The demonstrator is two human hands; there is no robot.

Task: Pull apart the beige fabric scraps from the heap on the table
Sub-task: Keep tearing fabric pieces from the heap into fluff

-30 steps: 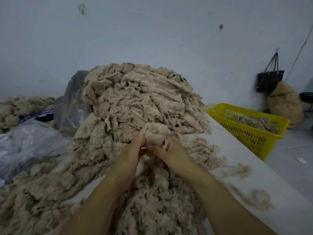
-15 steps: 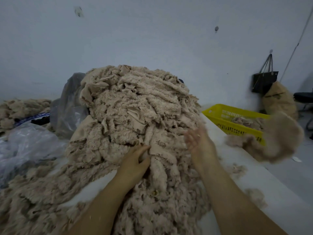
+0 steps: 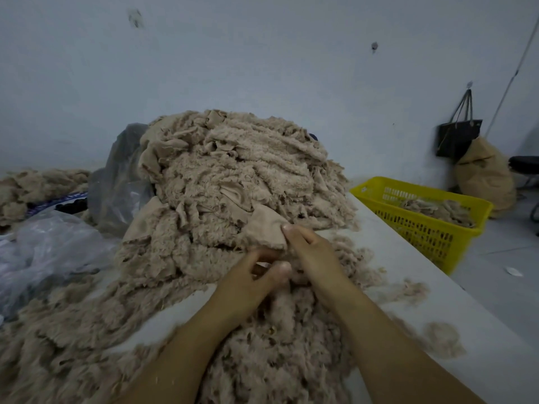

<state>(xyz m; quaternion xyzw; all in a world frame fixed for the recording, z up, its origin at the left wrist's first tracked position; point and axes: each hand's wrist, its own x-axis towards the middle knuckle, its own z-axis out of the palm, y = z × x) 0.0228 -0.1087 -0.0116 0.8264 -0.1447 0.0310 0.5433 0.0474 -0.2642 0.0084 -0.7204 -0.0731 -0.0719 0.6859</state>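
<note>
Since half a second ago the right hand (image 3: 315, 252) has come back from its open reach toward the yellow basket (image 3: 423, 225), and the clump seen in the air there is gone. The left hand (image 3: 253, 275), which lay on the pile, has drawn in beside it. Both hands now meet at the near foot of the heap (image 3: 233, 176). Right fingers (image 3: 287, 228) closed in a pinch on the corner of a beige scrap (image 3: 264, 225), smooth backing up, thumb on top. Left fingers (image 3: 262, 255) curled round fleece just beneath, apparently the lower edge of the same scrap; blur keeps this from being certain. The scrap lies on the front slope of the heap, its far edge tucked under neighbouring pieces. Risks, as judged: if the left hand holds a different piece, the pull would drag a tangle off the slope rather than free one scrap. The heap stands steep above the hands, so a hard tug at its base could bring it sliding onto the counter (image 3: 408, 258), perhaps over the edge beside the basket. A corner pinch on slick backing may slip. Loose fluff (image 3: 443, 339) already lies on the counter, and more shedding is likely.
</note>
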